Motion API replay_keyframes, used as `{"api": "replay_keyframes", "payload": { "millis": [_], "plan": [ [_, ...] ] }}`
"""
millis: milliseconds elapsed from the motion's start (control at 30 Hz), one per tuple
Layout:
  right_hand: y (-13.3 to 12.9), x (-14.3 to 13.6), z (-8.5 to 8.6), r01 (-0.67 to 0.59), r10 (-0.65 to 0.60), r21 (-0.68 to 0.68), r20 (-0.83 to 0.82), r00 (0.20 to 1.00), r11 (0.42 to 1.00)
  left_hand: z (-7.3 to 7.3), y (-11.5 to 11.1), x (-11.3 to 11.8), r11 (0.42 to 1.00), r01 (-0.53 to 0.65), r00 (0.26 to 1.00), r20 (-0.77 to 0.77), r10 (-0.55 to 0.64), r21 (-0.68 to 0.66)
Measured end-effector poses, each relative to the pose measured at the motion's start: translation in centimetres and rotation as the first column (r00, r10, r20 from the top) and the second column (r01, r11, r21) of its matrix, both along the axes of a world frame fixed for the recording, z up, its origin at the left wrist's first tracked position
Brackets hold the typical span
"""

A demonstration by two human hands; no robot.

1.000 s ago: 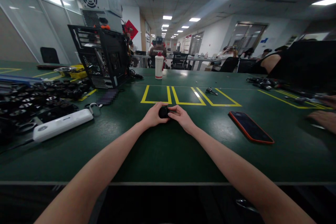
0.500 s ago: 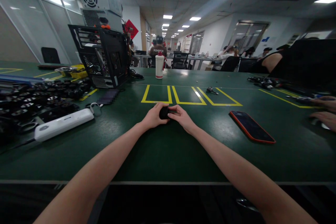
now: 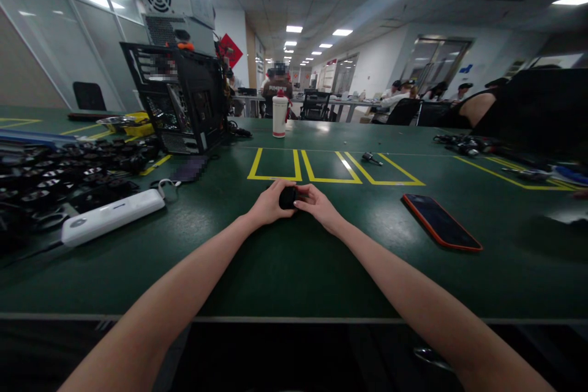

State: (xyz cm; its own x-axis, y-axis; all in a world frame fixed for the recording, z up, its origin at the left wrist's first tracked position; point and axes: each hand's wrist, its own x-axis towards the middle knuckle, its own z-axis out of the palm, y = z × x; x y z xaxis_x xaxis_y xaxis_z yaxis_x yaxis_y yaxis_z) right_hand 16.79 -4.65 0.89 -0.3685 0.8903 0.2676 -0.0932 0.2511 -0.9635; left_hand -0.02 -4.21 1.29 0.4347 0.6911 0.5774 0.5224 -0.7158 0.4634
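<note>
Holding steady, head view, the only one. Clock centred on the black part (image 3: pixel 288 198), twelve pointing away from the wearer. Part sits between both hands over the counter (image 3: pixel 294 275), just short of the taped frames (image 3: pixel 275 179); cannot tell whether its underside touches down. Left hand (image 3: pixel 270 203) wraps it from nine o'clock, fingers curved in a C, thumb on the near side. Right hand (image 3: pixel 321 207) comes in from three, fingers drawn narrow, tips at the part's right edge. Grip looks much the same as a second ago, the part at most slightly turned; reads as fine two-handed handling still under way, neither side letting go. Main change lies far out at three: a co-worker's hands, plain earlier, have largely left view, and a blue item (image 3: pixel 571 174) there shows more clearly. Nothing from that side crowds the grip. Surroundings unmoved: small metal piece (image 3: pixel 372 159) at two, phone (image 3: pixel 441 222) just past three, white power strip (image 3: pixel 113 215) near nine, computer case (image 3: pixel 197 104) at ten, lidded cup (image 3: pixel 278 116) at twelve.
</note>
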Motion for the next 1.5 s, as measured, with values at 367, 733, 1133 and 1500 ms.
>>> {"api": "replay_keyframes", "payload": {
  "millis": [367,733,1133,1500],
  "plan": [
    [0.74,0.02,-0.60,0.086,-0.087,0.016,0.032,0.996,0.996,-0.03,0.15,-0.08,1.000,0.006,1.000,0.010,-0.006,-0.009],
    [-0.05,0.00,-0.36,0.051,-0.052,0.031,0.020,0.998,0.998,-0.22,0.26,-0.03,1.000,0.002,1.000,0.022,-0.002,-0.014],
    [0.19,0.07,-0.26,-0.002,0.002,0.000,0.021,1.000,1.000,-0.12,0.21,-0.11,1.000,0.011,1.000,0.004,-0.011,0.007],
    [0.35,-0.16,-0.65,0.095,-0.095,0.011,0.036,0.995,0.995,-0.18,0.38,-0.09,1.000,-0.001,1.000,-0.004,0.001,0.001]
  ]
}}
